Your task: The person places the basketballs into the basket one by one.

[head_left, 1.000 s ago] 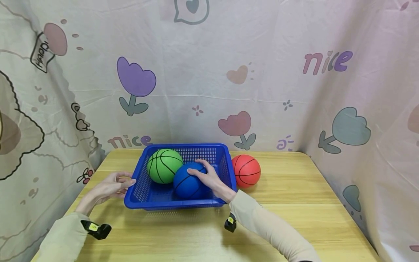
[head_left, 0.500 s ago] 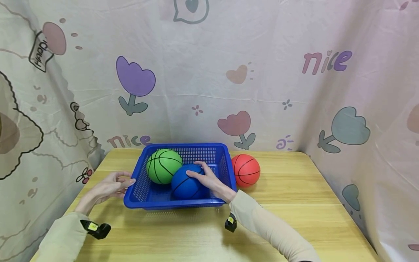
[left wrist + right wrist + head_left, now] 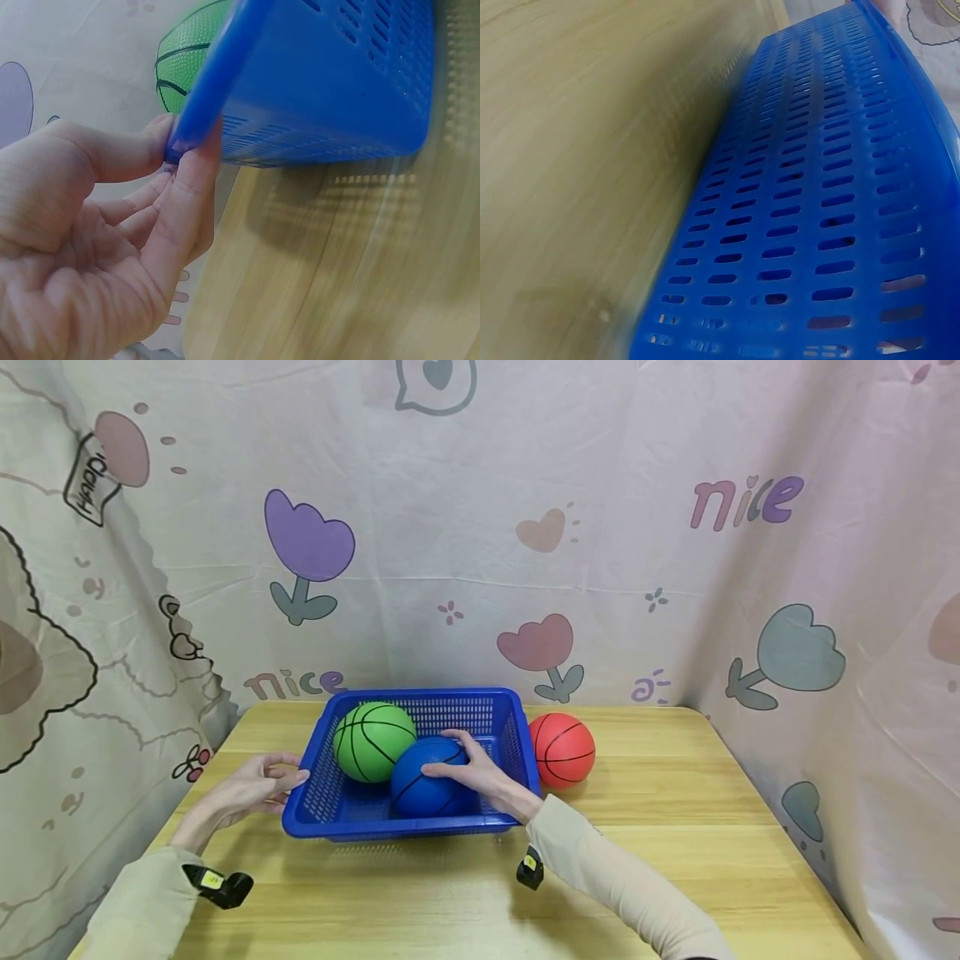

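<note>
A blue plastic basket (image 3: 408,828) with slotted walls stands on the wooden table. My left hand (image 3: 251,789) pinches its left rim; in the left wrist view the thumb (image 3: 135,154) lies on one side of the rim and the fingers on the other. Inside the basket, my right hand (image 3: 483,772) holds a small blue basketball (image 3: 420,789) from its right side, thumb across the front and fingers over the back. A green basketball (image 3: 371,743) lies beside it at the back left. The right wrist view shows the basket's slotted wall (image 3: 780,202) and hides the hand.
A red basketball (image 3: 564,752) sits on the wooden table (image 3: 675,827) right beside the basket's right wall. A patterned cloth (image 3: 450,527) hangs behind the table and along both sides.
The blue basketball has shifted slightly left and down in the basket with my right hand. My right thumb has slid lower on the ball. The left hand keeps its place on the rim.
</note>
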`<state>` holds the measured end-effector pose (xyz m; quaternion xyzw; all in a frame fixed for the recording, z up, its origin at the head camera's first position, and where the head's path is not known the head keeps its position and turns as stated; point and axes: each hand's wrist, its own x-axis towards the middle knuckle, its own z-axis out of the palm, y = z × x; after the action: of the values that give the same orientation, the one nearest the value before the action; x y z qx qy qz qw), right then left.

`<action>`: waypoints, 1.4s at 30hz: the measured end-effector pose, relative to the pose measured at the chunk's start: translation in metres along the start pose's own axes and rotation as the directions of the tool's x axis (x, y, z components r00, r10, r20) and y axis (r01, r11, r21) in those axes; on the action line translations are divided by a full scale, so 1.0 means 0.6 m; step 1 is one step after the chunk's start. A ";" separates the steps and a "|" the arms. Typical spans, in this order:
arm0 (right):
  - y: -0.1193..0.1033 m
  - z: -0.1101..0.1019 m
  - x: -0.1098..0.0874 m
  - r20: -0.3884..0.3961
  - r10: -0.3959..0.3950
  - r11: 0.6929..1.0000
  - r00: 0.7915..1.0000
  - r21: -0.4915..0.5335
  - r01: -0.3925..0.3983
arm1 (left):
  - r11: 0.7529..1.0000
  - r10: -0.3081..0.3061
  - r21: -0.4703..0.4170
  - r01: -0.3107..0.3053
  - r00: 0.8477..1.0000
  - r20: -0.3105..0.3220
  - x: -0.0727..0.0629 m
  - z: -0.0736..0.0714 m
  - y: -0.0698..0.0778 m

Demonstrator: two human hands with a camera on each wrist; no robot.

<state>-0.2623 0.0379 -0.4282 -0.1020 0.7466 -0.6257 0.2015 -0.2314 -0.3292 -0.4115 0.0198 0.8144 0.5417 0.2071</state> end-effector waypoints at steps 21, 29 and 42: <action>-0.001 -0.007 0.005 0.064 0.014 1.000 0.998 -0.002 -0.014 | 1.000 0.000 0.010 0.000 1.000 -0.005 -0.003 0.002 0.004; 0.000 -0.012 0.004 0.073 0.006 0.999 0.997 -0.054 -0.002 | 1.000 0.005 0.026 -0.005 1.000 -0.008 -0.002 -0.001 0.000; -0.006 -0.018 0.000 0.069 0.004 0.992 0.998 -0.130 0.005 | 1.000 0.013 0.023 -0.013 1.000 -0.004 -0.004 0.001 -0.001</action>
<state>-0.2674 0.0470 -0.4233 -0.1367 0.7783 -0.5719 0.2203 -0.2291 -0.3292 -0.4113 0.0265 0.8209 0.5335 0.2017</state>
